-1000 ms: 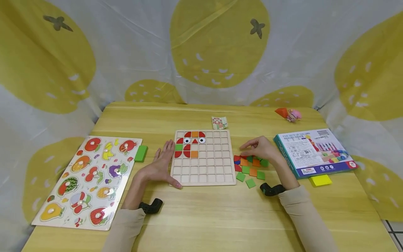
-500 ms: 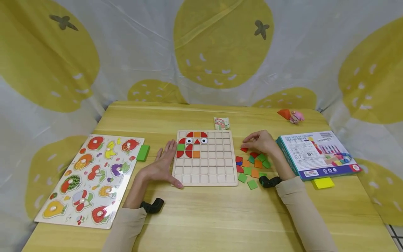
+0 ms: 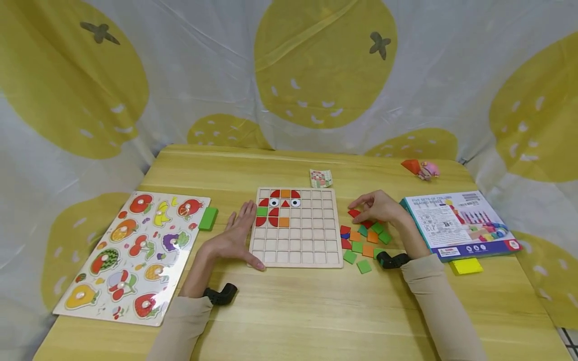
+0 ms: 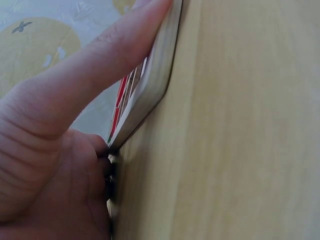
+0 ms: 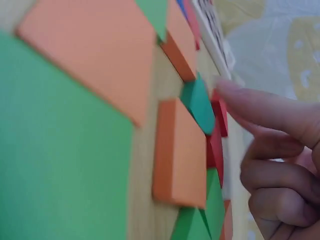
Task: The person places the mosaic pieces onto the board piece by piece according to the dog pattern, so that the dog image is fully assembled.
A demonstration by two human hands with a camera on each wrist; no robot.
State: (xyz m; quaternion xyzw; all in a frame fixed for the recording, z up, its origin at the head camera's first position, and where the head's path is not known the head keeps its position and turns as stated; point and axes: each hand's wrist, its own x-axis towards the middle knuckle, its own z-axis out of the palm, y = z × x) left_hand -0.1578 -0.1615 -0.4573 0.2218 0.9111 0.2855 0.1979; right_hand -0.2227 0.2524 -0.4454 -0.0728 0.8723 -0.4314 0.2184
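My left hand (image 3: 229, 242) rests with fairly straight fingers along the left edge of the wooden grid board (image 3: 308, 245), its thumb at the near left corner. Red, orange, green and eye-printed tiles fill some cells at the board's upper left. To the right of the board, my right hand (image 3: 380, 206) pinches a red tile (image 3: 353, 213) between thumb and index finger, low over the loose tiles; its other fingers are curled. In the right wrist view the thumb partly covers the red tile (image 5: 220, 114), and a thick orange tile (image 5: 182, 155) lies close by.
A small printed pattern card (image 3: 321, 179) lies behind the board. At left are a fruit puzzle board (image 3: 131, 260) and a green block (image 3: 208, 219). A boxed toy set (image 3: 460, 225), yellow block (image 3: 467, 266) and pink figurine (image 3: 429, 170) are at right.
My right fingers have worked among the red tiles at the back of the pile, drawing one slightly apart and shifting it. The left hand stays at the board's edge. The head view has turned slightly left.
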